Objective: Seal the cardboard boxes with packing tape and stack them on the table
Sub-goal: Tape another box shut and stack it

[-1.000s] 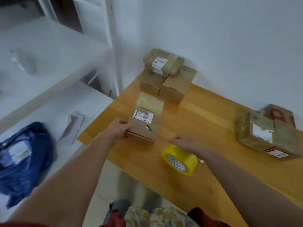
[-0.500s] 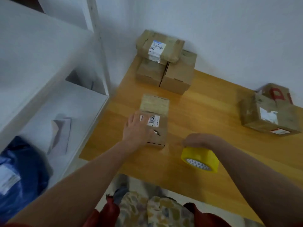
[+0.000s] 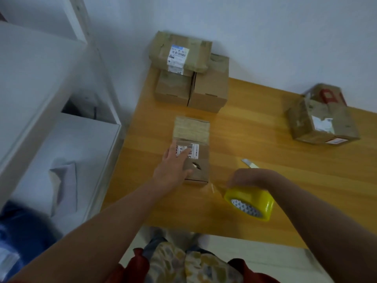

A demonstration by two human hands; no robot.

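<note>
A small cardboard box (image 3: 196,158) with a white barcode label lies on the wooden table (image 3: 255,139). My left hand (image 3: 173,168) presses flat on the box top with straight fingers. My right hand (image 3: 244,177) grips a yellow roll of packing tape (image 3: 250,202) just right of the box's near edge. A clear strip of tape (image 3: 214,187) runs from the roll toward the box's near corner. At the back, one labelled box (image 3: 180,52) sits stacked on two plain boxes (image 3: 191,88).
A worn box with red print (image 3: 324,117) stands at the table's right. A small blade-like tool (image 3: 250,163) lies behind my right hand. White shelving (image 3: 40,99) borders the table's left, with a blue bag (image 3: 20,231) low on it.
My left hand moved from the box's left side onto its top. My right hand closed over the tape roll and drew it back from the box, pulling out a strip.
</note>
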